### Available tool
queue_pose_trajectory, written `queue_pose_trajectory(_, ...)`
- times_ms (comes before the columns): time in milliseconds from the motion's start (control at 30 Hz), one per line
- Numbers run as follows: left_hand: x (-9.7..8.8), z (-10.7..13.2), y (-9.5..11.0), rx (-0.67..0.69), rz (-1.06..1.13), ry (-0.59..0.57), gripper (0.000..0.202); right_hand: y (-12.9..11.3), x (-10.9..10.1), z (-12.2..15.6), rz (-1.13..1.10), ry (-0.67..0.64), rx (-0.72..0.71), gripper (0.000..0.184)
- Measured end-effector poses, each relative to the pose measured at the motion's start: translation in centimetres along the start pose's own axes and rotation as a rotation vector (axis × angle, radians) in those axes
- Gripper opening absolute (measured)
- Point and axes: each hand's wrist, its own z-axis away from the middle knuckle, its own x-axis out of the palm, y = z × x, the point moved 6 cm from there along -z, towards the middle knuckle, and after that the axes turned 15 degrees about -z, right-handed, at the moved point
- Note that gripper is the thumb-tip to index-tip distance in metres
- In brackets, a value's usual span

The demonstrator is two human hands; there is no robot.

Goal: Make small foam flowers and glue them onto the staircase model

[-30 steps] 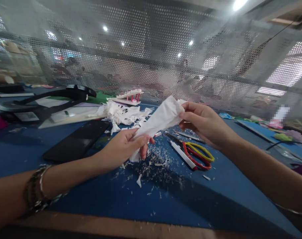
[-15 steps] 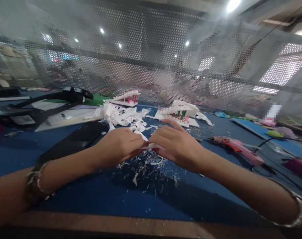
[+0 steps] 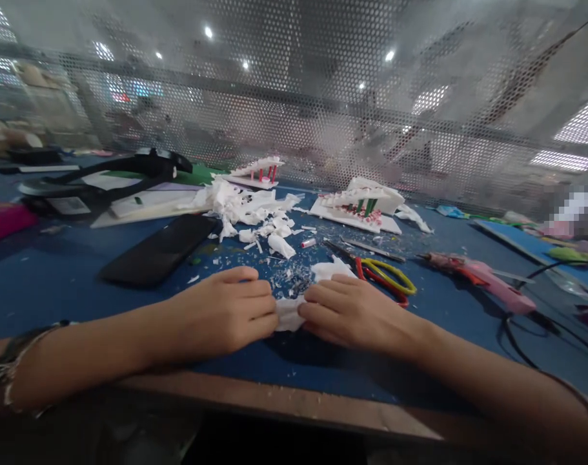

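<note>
My left hand [image 3: 228, 316] and my right hand [image 3: 349, 311] lie palm down on the blue mat [image 3: 56, 278], fingertips facing each other. Between them they press a crumpled white tissue [image 3: 288, 312] onto the mat near its front edge. The fingers of both hands curl over the tissue's ends. A corner of the tissue [image 3: 328, 269] sticks out behind my right hand. Small white paper scraps [image 3: 286, 278] are scattered just beyond the hands.
A black phone [image 3: 161, 248] lies at the left. Behind it is a heap of torn white paper [image 3: 248, 210]. Scissors with red and yellow handles [image 3: 385, 279], a pink glue gun [image 3: 477, 281] and two small white models [image 3: 361, 203] lie to the right. A perforated screen closes the back.
The hands lowered the tissue from the air onto the mat and drew it toward the front edge. The loose scraps that lay under the hands are now beyond them.
</note>
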Motion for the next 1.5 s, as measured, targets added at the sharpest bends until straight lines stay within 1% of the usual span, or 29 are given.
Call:
queue_pose_trajectory(67, 0.6, 0.0, -0.3, -0.067, 0.103, -0.05, 0.023, 0.1, 0.0, 0.0, -0.132, -0.009, 0.063, 0.02)
queue_pose_trajectory(133, 1.0, 0.0, -0.8, -0.144, 0.223, -0.1, 0.018, 0.1, 0.1, -0.2, -0.231, -0.001, 0.111, 0.022)
queue_pose_trajectory(200, 1.3, 0.0, -1.3, -0.246, 0.33, -0.163, 0.012, 0.0, 0.4, -0.6, -0.312, 0.007, 0.154, 0.024)
queue_pose_trajectory(300, 1.6, 0.1, -1.8, -0.367, 0.462, -0.256, 0.005, 0.1, 1.1, -1.4, -0.441, 0.008, 0.213, 0.019)
queue_pose_trajectory(367, 1.7, 0.1, -1.9, -0.4, 0.539, -0.299, 0.004, 0.2, 1.4, -1.9, -0.515, 0.02, 0.239, 0.015)
queue_pose_trajectory(433, 1.7, 0.1, -2.1, -0.416, 0.584, -0.315, 0.005, 0.3, 1.6, -2.1, -0.567, 0.04, 0.248, 0.015)
queue_pose_trajectory(567, 2.0, 0.1, -2.3, -0.414, 0.608, -0.298, 0.011, 0.3, 1.6, -2.0, -0.635, 0.08, 0.26, 0.013)
queue_pose_trajectory(667, 2.1, 0.1, -2.3, -0.394, 0.571, -0.283, 0.015, 0.5, 1.7, -1.9, -0.693, 0.117, 0.328, 0.011)
queue_pose_trajectory(800, 2.0, -0.1, -2.1, -0.376, 0.495, -0.283, 0.016, 0.9, 1.8, -2.0, -0.702, 0.135, 0.447, 0.012)
queue_pose_trajectory(900, 2.1, -0.1, -2.2, -0.417, 0.542, -0.321, 0.014, 1.0, 1.9, -2.1, -0.689, 0.131, 0.503, 0.013)
queue_pose_trajectory(967, 2.2, 0.0, -2.3, -0.447, 0.585, -0.346, 0.012, 1.1, 1.9, -2.1, -0.686, 0.115, 0.53, 0.011)
queue_pose_trajectory(1067, 2.2, 0.1, -2.3, -0.47, 0.601, -0.353, 0.01, 1.1, 2.1, -2.0, -0.69, 0.098, 0.558, 0.008)
queue_pose_trajectory(1300, 2.4, 0.0, -2.5, -0.48, 0.575, -0.377, 0.008, 0.9, 1.8, -2.4, -0.615, 0.079, 0.556, 0.004)
queue_pose_trajectory(1367, 2.4, 0.0, -2.6, -0.487, 0.544, -0.413, 0.008, 0.6, 1.4, -2.5, -0.555, 0.06, 0.512, 0.007)
queue_pose_trajectory(1433, 2.3, 0.1, -2.9, -0.498, 0.488, -0.455, 0.007, 0.3, 1.1, -2.6, -0.503, 0.032, 0.461, 0.005)
queue_pose_trajectory(1500, 2.2, 0.1, -3.1, -0.495, 0.433, -0.494, 0.008, 0.2, 1.1, -2.5, -0.492, 0.01, 0.442, 0.006)
